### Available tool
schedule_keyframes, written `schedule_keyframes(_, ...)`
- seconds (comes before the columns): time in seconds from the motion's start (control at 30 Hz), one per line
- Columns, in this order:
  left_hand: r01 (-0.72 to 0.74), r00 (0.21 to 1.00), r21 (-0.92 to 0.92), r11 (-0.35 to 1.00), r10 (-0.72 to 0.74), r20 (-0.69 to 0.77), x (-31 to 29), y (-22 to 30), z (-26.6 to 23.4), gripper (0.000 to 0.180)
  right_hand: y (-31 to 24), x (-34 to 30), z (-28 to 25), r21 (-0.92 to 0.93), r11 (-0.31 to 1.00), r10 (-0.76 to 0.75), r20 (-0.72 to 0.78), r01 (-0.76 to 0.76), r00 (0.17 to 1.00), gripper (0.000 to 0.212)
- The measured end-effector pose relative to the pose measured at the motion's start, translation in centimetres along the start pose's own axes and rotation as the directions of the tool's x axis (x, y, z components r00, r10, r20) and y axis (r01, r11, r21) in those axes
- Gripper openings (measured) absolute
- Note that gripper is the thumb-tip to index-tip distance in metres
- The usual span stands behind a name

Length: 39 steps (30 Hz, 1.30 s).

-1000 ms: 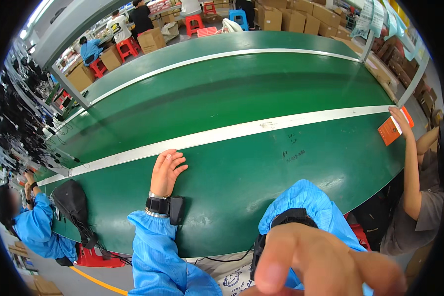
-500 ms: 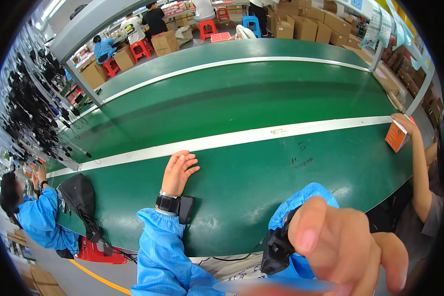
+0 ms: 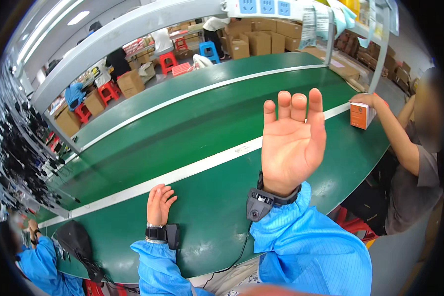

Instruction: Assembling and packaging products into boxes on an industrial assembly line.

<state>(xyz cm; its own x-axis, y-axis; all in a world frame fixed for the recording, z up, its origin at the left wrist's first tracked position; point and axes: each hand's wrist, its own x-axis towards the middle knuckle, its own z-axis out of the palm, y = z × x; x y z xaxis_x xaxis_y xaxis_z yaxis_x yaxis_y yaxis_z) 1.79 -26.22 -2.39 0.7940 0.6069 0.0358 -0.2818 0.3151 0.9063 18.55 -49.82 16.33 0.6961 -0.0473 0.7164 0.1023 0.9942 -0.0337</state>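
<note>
My right hand (image 3: 291,143) is raised above the green conveyor belt (image 3: 207,128), palm toward the camera and fingers spread upward, holding nothing. A black wrist device sits on its blue sleeve. My left hand (image 3: 159,204) lies flat on the near part of the belt, fingers slightly apart, also empty, with a black device at its wrist. The nearest object is an orange and white box (image 3: 361,116) at the belt's right side, held by another person's hand (image 3: 364,100).
A white stripe (image 3: 202,165) runs along the belt. A co-worker in grey (image 3: 414,167) sits at the right; another in blue (image 3: 39,261) at the lower left. A dark bag (image 3: 79,246) hangs at the near edge. Cardboard boxes (image 3: 261,42) and red stools (image 3: 168,60) stand beyond.
My right hand has moved from close to the camera at the lower right up over the belt, palm spread. My left hand stays flat on the belt. The view has shifted.
</note>
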Motion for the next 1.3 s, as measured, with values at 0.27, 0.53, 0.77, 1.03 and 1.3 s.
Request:
schedule_keyframes(0.27, -0.025, 0.999, -0.052, 0.998, 0.026, 0.02, 0.0, -0.4, -0.3, 0.031, -2.5, 0.8, -1.6, -0.283, 0.958, -0.04, -0.006, 0.037, 0.999, 0.027)
schedule_keyframes(0.53, -0.024, 1.0, -0.067, 0.997, 0.025, 0.006, 0.3, -0.4, -1.4, 0.03, -9.3, 1.0, -10.5, -0.513, 0.822, 0.09, -0.308, -0.245, 0.947, 0.027)
schedule_keyframes(0.77, -0.041, 0.999, -0.009, 0.999, 0.041, 0.021, 0.8, -0.8, -1.0, 0.032, -26.1, 1.6, -24.8, -0.496, 0.825, -0.312, -0.8, -0.271, 0.513, 0.062)
schedule_keyframes(1.03, -0.036, 0.999, -0.009, 0.999, 0.036, -0.007, 0.1, -1.0, -0.4, 0.031, -39.0, 5.7, -26.9, -0.686, 0.716, -0.578, -0.687, -0.132, 0.44, 0.081)
schedule_keyframes(1.3, -0.044, 0.998, 0.001, 0.999, 0.044, -0.046, 0.2, -0.6, -0.5, 0.033, -39.9, 8.3, -24.0, -0.711, 0.646, -0.744, -0.668, -0.278, -0.02, 0.083)
